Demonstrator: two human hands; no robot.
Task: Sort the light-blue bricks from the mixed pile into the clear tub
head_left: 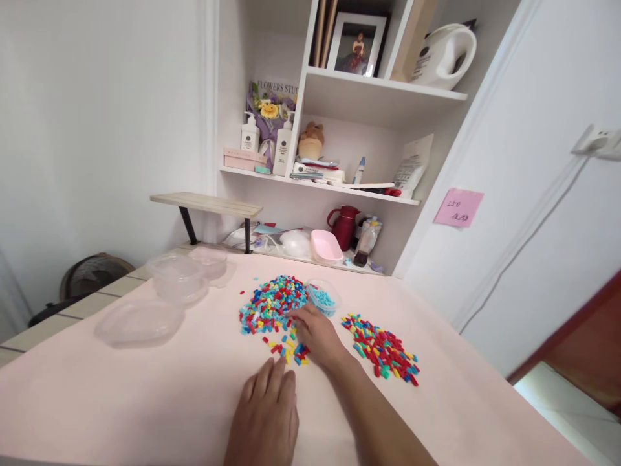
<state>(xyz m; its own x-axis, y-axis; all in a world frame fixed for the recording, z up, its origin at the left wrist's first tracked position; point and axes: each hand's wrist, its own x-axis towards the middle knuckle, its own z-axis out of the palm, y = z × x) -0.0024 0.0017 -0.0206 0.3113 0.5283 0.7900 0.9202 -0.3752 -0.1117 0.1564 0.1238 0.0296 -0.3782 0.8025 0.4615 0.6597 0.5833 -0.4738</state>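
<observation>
My left hand lies flat on the pale pink table, fingers stretched out, holding nothing. My right hand reaches into a pile of small coloured blocks, red, blue, yellow and teal; its fingers curl at the pile's edge, and I cannot tell whether they pinch a block. Just beyond that hand stands a small clear cup of blue blocks. A second pile of mixed blocks lies to the right of my right forearm.
Clear plastic containers and a clear lid sit at the table's left. A raised wooden shelf stands behind them. White wall shelves hold bottles, a red jug and a pink tub. The table's right edge drops to the floor.
</observation>
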